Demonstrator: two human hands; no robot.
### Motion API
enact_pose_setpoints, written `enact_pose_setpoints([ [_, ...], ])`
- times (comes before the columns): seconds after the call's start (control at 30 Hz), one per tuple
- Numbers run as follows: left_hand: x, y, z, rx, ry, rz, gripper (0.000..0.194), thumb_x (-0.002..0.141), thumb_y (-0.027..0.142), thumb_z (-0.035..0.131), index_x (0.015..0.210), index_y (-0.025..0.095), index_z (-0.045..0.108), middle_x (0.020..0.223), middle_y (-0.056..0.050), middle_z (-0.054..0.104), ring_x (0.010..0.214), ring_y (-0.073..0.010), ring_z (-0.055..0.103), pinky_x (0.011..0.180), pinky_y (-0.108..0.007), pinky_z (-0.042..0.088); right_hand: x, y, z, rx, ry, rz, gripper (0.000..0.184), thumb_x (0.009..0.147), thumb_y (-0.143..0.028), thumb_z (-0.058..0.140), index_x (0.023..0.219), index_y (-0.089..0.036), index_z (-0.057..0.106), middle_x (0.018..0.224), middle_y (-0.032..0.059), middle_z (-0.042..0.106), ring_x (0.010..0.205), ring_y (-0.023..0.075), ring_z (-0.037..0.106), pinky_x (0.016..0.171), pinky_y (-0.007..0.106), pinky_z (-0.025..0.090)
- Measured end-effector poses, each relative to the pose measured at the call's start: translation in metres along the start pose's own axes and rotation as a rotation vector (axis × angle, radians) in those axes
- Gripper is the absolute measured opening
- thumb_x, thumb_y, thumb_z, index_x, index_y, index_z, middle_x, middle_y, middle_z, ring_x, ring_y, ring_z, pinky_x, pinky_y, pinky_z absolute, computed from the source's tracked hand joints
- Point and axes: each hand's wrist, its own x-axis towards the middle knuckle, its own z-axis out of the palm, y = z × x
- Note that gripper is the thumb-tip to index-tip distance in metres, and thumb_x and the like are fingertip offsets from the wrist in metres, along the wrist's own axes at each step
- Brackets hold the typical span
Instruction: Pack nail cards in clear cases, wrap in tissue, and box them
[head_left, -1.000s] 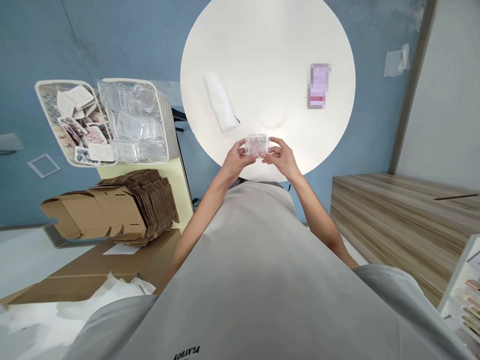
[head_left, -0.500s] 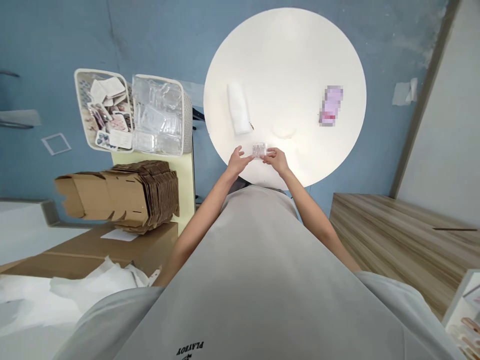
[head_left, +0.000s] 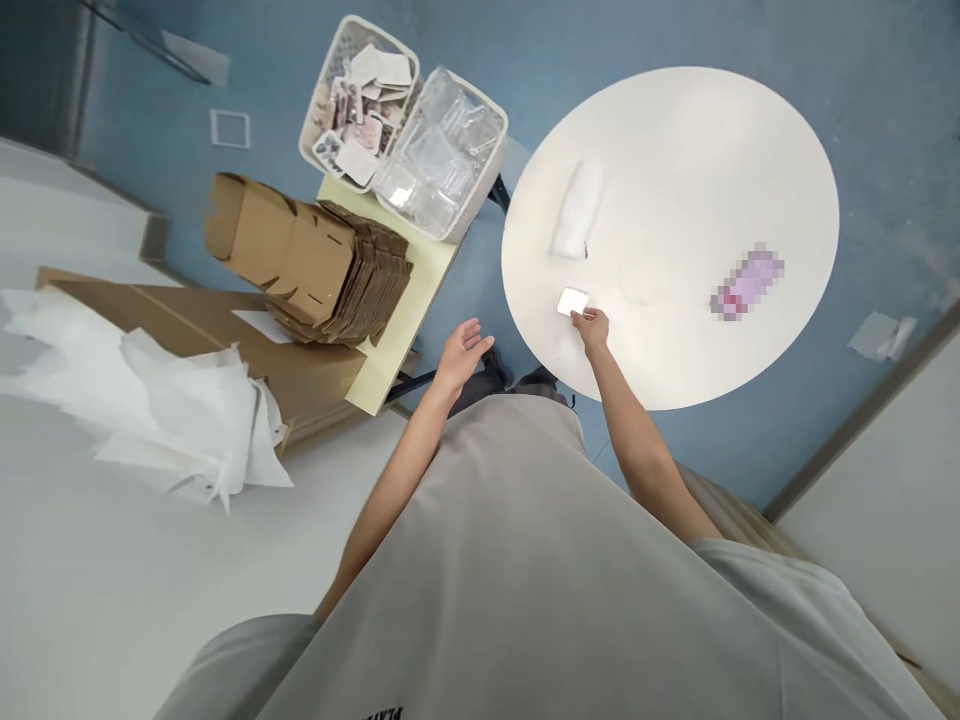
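Note:
A small clear plastic box (head_left: 572,301) lies on the round white table (head_left: 675,150) near its near-left edge. My right hand (head_left: 592,328) rests just behind the box, its fingertips touching the box's near edge. My left hand (head_left: 459,356) hangs in the air left of the table with its fingers spread and holds nothing. It is between the table and the yellow side table (head_left: 405,310).
A folded white cloth (head_left: 576,222) and a blurred purple item (head_left: 746,281) lie on the round table. Two baskets, one of printed cards (head_left: 356,95) and one of clear plastic boxes (head_left: 439,155), stand on the yellow table beside stacked flat cardboard cartons (head_left: 315,265). White wrapping sheets (head_left: 172,410) lie left.
Both hands held the clear box above the table edge. Now the box lies on the table, my left hand has let go and moved left, and the view has swung left.

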Motion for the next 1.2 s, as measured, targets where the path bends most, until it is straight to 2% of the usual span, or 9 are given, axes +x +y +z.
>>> enact_pose_setpoints([
  [0.13,-0.022,0.006,-0.032,-0.066,0.034,0.069,0.058,0.088,0.04,0.088,0.14,0.024,0.07,0.163,-0.02,0.064,0.155,-0.0337,0.06,0.132,-0.052,0.045,-0.024,-0.02,-0.012,0.129,0.141,0.102,0.027,0.088,-0.029,0.084,0.098,-0.022,0.06,0.103,0.0018,0.071,0.074,0.0119,0.071,0.073,0.027,0.06],
  [0.3,-0.054,0.021,-0.079,-0.18,0.087,0.246,0.054,0.092,0.046,0.085,0.139,0.025,0.07,0.159,-0.016,0.068,0.159,-0.0331,0.057,0.135,-0.052,0.044,-0.07,-0.056,0.003,0.212,0.121,0.001,0.021,0.09,-0.03,0.084,0.092,-0.021,0.065,0.09,-0.0006,0.071,0.07,0.0108,0.068,0.069,0.024,0.059],
  [0.53,-0.185,0.048,-0.17,-0.313,0.178,0.461,0.048,0.102,0.052,0.08,0.146,0.036,0.07,0.154,-0.009,0.071,0.161,-0.0376,0.054,0.129,-0.055,0.054,-0.191,-0.134,0.111,0.086,-0.34,-0.444,0.043,0.088,-0.061,0.088,0.103,-0.023,0.074,0.1,0.0041,0.078,0.081,0.0161,0.072,0.078,0.032,0.062],
  [0.63,-0.224,0.036,-0.217,-0.19,0.394,0.573,0.044,0.105,0.054,0.077,0.145,0.037,0.072,0.157,-0.007,0.068,0.163,-0.0372,0.051,0.131,-0.053,0.053,-0.259,-0.158,0.159,-0.008,-0.549,-0.639,0.052,0.089,-0.073,0.086,0.107,-0.026,0.075,0.101,0.0044,0.078,0.085,0.0189,0.073,0.082,0.036,0.064],
  [0.73,-0.227,0.002,-0.264,0.09,0.679,0.619,0.054,0.104,0.057,0.077,0.152,0.034,0.067,0.164,-0.009,0.063,0.164,-0.0371,0.048,0.135,-0.056,0.047,-0.323,-0.168,0.198,-0.095,-0.696,-0.785,0.056,0.09,-0.078,0.083,0.111,-0.026,0.078,0.101,0.0041,0.079,0.087,0.0191,0.073,0.086,0.037,0.064],
  [0.8,-0.215,-0.027,-0.289,0.304,0.784,0.58,0.061,0.103,0.059,0.078,0.155,0.03,0.065,0.166,-0.012,0.062,0.162,-0.0384,0.049,0.135,-0.059,0.045,-0.359,-0.169,0.217,-0.159,-0.757,-0.857,0.056,0.091,-0.078,0.081,0.112,-0.026,0.079,0.103,0.0042,0.08,0.088,0.0191,0.073,0.088,0.037,0.063],
  [0.97,-0.188,-0.077,-0.321,0.57,0.762,0.52,0.037,0.111,0.04,0.06,0.139,0.021,0.077,0.151,-0.016,0.076,0.142,-0.0382,0.067,0.125,-0.061,0.052,-0.415,-0.165,0.256,-0.312,-0.793,-0.946,0.057,0.093,-0.078,0.079,0.116,-0.026,0.08,0.107,0.0056,0.082,0.089,0.02,0.073,0.086,0.037,0.062],
  [1.07,-0.181,-0.083,-0.325,0.577,0.748,0.532,0.038,0.113,0.033,0.053,0.137,0.019,0.079,0.146,-0.016,0.079,0.135,-0.0362,0.072,0.122,-0.059,0.055,-0.427,-0.162,0.276,-0.401,-0.784,-0.971,0.057,0.092,-0.076,0.081,0.116,-0.024,0.078,0.104,0.0056,0.082,0.087,0.0204,0.073,0.086,0.038,0.062],
  [1.2,-0.171,-0.081,-0.327,0.557,0.721,0.553,0.047,0.11,0.04,0.065,0.149,0.014,0.072,0.156,-0.02,0.073,0.144,-0.0381,0.068,0.126,-0.058,0.053,-0.432,-0.156,0.297,-0.503,-0.77,-1.023,0.052,0.093,-0.074,0.078,0.107,-0.024,0.076,0.102,0.005,0.081,0.082,0.0204,0.073,0.081,0.036,0.059],
])
